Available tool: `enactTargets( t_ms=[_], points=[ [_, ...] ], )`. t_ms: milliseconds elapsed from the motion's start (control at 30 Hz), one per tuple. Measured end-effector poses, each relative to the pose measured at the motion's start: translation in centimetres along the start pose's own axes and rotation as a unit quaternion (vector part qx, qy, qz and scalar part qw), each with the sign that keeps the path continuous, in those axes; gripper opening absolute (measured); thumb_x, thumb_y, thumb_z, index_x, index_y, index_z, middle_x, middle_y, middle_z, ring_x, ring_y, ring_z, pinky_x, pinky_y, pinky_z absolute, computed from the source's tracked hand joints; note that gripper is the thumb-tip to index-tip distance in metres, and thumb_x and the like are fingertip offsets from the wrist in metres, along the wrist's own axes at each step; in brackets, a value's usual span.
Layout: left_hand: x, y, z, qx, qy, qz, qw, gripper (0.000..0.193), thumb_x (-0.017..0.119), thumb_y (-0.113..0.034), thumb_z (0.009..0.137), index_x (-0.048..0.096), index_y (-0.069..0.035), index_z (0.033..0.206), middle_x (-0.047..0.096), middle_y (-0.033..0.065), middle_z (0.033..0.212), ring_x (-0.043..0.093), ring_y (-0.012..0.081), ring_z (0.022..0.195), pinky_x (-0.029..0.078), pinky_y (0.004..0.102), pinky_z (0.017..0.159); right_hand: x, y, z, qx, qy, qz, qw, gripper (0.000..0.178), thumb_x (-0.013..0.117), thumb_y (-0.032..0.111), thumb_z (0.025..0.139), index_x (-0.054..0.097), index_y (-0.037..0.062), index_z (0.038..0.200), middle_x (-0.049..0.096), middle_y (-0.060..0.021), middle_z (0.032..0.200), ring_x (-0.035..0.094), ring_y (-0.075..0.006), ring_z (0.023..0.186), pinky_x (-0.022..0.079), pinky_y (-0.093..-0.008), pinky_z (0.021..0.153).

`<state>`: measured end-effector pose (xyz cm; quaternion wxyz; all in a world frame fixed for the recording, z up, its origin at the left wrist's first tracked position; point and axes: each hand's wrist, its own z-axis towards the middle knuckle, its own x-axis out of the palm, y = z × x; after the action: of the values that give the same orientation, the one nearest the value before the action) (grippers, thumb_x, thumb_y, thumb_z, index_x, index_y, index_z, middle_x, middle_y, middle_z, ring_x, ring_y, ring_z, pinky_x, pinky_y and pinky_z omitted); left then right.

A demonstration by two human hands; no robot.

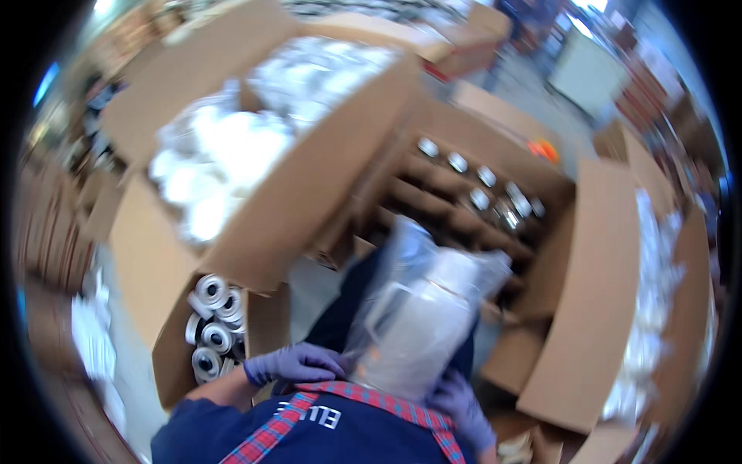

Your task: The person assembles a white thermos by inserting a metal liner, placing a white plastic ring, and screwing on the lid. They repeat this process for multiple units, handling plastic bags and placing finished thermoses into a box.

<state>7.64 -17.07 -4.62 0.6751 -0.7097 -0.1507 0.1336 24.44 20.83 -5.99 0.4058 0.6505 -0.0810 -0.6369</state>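
A white jug (433, 313) with a side handle stands tilted in front of my chest, inside a clear plastic bag (495, 271). My left hand (297, 363), in a purple glove, is closed at the bag's lower left edge. On the lower right side, my right hand (462, 406), gloved the same way, holds the bagged jug; part of it is hidden behind the plastic. Just beyond is a divided carton (591, 309) with several shiny round tops standing in its cells. Motion blurs the whole picture.
At the upper left, a big open carton (309, 182) holds white items in clear bags (239, 147). A smaller box beside my left hand contains white-and-black rolled or ring-shaped parts (216, 336). Another carton with clear bags (645, 325) is at the right. An orange object (545, 151) lies farther back.
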Motion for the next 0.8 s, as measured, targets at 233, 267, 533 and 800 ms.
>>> enactTargets(
  t_ms=[233,267,533,800],
  points=[
    [-3.9,-5.5,14.7,-0.190,-0.155,0.099,0.964,0.048,0.077,-0.041,0.084,0.071,0.000,0.107,0.073,0.0075,0.097,0.066,0.0162,0.089,0.052,0.0331,0.083,3.3,-3.7,-3.1,-0.002,0.070,-0.006,0.997,0.037,0.067,0.014,0.075,0.075,0.0193,0.111,0.060,-0.0180,0.131,0.048,-0.0477,0.127,0.045,-0.0520,0.104],
    [-2.7,-2.2,14.6,-0.177,-0.107,0.039,0.977,0.048,0.076,-0.042,0.082,0.071,0.000,0.106,0.073,0.0063,0.095,0.066,0.0153,0.088,0.052,0.0326,0.081,3.4,-4.4,-3.8,-0.013,0.106,-0.068,0.992,0.035,0.067,0.015,0.084,0.071,0.0154,0.119,0.062,-0.0184,0.129,0.055,-0.0423,0.122,0.048,-0.0470,0.103],
    [-9.3,-24.7,6.9,0.129,-0.377,0.089,0.913,0.018,0.080,-0.021,0.088,0.074,-0.004,0.089,0.070,-0.0010,0.076,0.061,0.0019,0.066,0.050,0.0208,0.059,-1.8,-0.2,0.4,0.124,-0.056,0.026,0.990,0.034,0.070,0.011,0.089,0.067,0.0054,0.123,0.066,-0.0179,0.119,0.062,-0.0333,0.110,0.052,-0.0416,0.095],
    [-37.1,-25.7,7.5,0.096,-0.622,0.298,0.717,0.030,0.079,-0.007,0.082,0.071,0.000,0.109,0.072,0.0047,0.095,0.066,0.0131,0.083,0.055,0.0294,0.076,0.0,-1.6,2.1,0.161,-0.148,0.066,0.974,0.037,0.073,0.017,0.092,0.064,0.0043,0.126,0.068,-0.0168,0.110,0.065,-0.0297,0.100,0.052,-0.0361,0.088]
  ],
)
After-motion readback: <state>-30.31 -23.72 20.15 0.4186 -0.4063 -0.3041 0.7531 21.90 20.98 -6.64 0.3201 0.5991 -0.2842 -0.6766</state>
